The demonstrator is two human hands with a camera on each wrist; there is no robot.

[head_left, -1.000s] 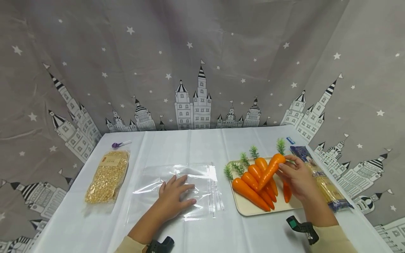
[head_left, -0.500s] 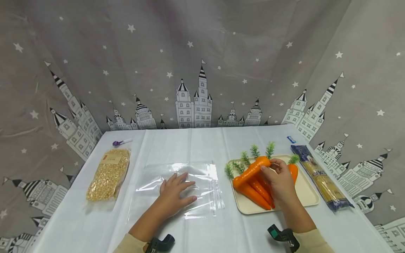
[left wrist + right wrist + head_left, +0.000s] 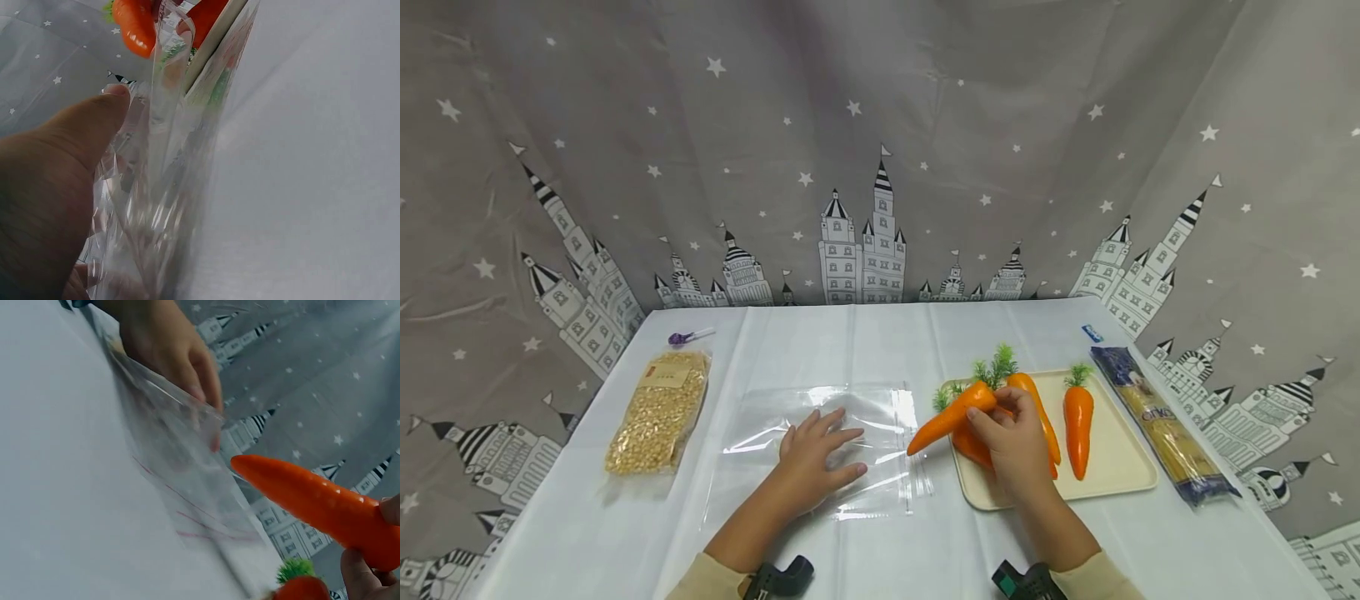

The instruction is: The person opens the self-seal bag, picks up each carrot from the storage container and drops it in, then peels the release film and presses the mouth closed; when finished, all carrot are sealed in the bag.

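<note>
Right hand [image 3: 1013, 440] grips a carrot [image 3: 950, 418], tip toward the clear bag [image 3: 827, 446]. Left hand [image 3: 812, 462] lies flat, fingers spread, on it. Tray [image 3: 1120, 467], corn packet [image 3: 658, 412] and pasta packet [image 3: 1161, 425] flank them.

Left hand resting on a clear plastic bag, seen close up from the wrist.
The left hand [image 3: 44, 187] lies on the crinkled clear bag [image 3: 156, 187] on the white tabletop [image 3: 312, 175]; orange shapes, probably carrots [image 3: 134, 25], show beyond the bag's far edge.

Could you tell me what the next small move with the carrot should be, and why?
Probably the left hand should lift the bag's mouth open first. The right hand holds the carrot with its tip just short of the zip edge, but the bag lies flat under the left palm.
</note>
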